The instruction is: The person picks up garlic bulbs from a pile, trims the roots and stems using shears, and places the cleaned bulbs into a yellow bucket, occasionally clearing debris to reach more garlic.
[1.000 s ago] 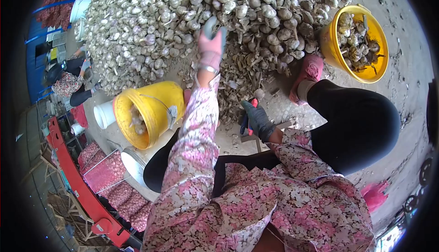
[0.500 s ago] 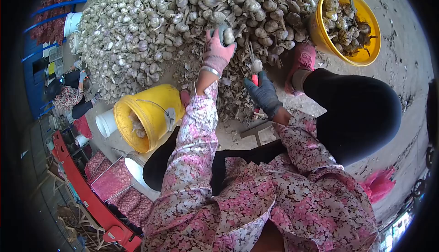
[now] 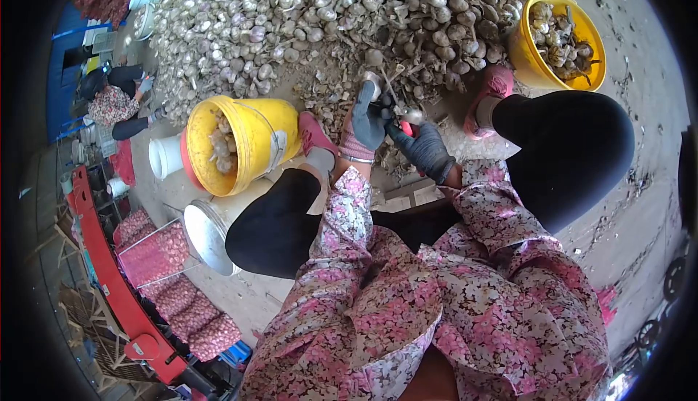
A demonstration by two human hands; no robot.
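Observation:
My left hand [image 3: 363, 123], in a grey and pink glove, grips a garlic bulb [image 3: 374, 79] by its stalk, just in front of my knees. My right hand [image 3: 422, 146], in a dark grey glove, holds red-handled shears [image 3: 404, 121] against that stalk. Both hands meet over a litter of cut stalks and roots [image 3: 327, 95] at the foot of a big heap of garlic bulbs [image 3: 291, 15]. A yellow bucket [image 3: 243, 143] with a few trimmed bulbs lies tilted at my left.
A second yellow bucket [image 3: 556, 41] with bulbs and stalks stands at the far right, beside my pink shoe [image 3: 491, 88]. White buckets [image 3: 207, 234] sit near my left knee. Red mesh sacks of garlic [image 3: 167, 277] lie lower left. Another person [image 3: 109, 99] crouches at far left.
My left hand has pulled a bulb back from the heap towards my knees. My right hand with the shears has come up to meet it. The view has shifted.

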